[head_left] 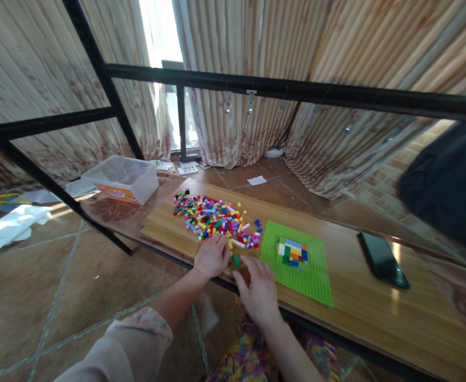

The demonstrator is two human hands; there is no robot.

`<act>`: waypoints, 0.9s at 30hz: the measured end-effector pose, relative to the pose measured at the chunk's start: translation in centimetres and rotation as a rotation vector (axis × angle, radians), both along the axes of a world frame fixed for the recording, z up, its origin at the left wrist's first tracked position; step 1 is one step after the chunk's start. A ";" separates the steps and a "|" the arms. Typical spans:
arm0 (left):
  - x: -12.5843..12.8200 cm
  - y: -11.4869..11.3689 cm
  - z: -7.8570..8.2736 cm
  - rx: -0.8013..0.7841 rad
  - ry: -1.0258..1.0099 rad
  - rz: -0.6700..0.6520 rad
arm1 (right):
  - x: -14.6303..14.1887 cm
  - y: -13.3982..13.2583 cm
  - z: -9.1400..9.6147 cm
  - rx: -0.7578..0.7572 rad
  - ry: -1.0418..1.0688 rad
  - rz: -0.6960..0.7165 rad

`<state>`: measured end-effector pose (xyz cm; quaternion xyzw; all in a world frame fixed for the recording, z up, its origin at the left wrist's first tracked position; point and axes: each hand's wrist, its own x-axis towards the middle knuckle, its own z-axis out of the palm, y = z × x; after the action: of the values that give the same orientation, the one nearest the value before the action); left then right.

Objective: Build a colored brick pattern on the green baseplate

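Note:
A heap of small colourful toy bricks [217, 215] is spread over the wooden board. At its front edge rests my left hand [212, 255], fingers curled down together among the nearest bricks; its fingertips are partly hidden, and I cannot make out what is in them. My right hand [260, 289] lies low to the right, thumb and fingers apart, holding nothing I can see. Just beyond its fingers is a green brick [236, 260], apart from the heap. A green baseplate [316, 270] to the right carries a flat patch of joined multicoloured bricks [293, 253].
A black phone [383, 260] lies on the board's [352, 297] right part. A clear plastic box [143, 183] with an orange label stands at the left end. Black metal bars [296, 90] cross behind the board, before curtains [249, 42]. A dark rounded object [448, 180] is at far right.

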<state>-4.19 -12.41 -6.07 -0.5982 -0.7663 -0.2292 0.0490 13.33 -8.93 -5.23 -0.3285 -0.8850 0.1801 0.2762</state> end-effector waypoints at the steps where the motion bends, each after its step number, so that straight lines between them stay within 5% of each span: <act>1: 0.0 0.0 0.0 0.005 -0.001 0.003 | -1.1 -0.7 0.0 -0.021 -0.001 -0.007; 9: -0.2 0.1 -0.1 0.041 0.001 -0.005 | -3.1 -0.4 -0.1 -0.083 -0.022 -0.062; 18: -0.2 0.2 -0.2 0.049 0.009 -0.007 | -0.8 -0.5 0.4 -0.269 0.230 -0.059; 27: -0.1 0.2 -0.1 0.037 0.012 0.004 | 4.0 2.4 -0.6 -0.409 0.209 -0.317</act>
<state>-4.28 -12.25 -6.16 -0.5969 -0.7629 -0.2396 0.0652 17.34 -6.49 -5.80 -0.4915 -0.7346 0.3425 0.3185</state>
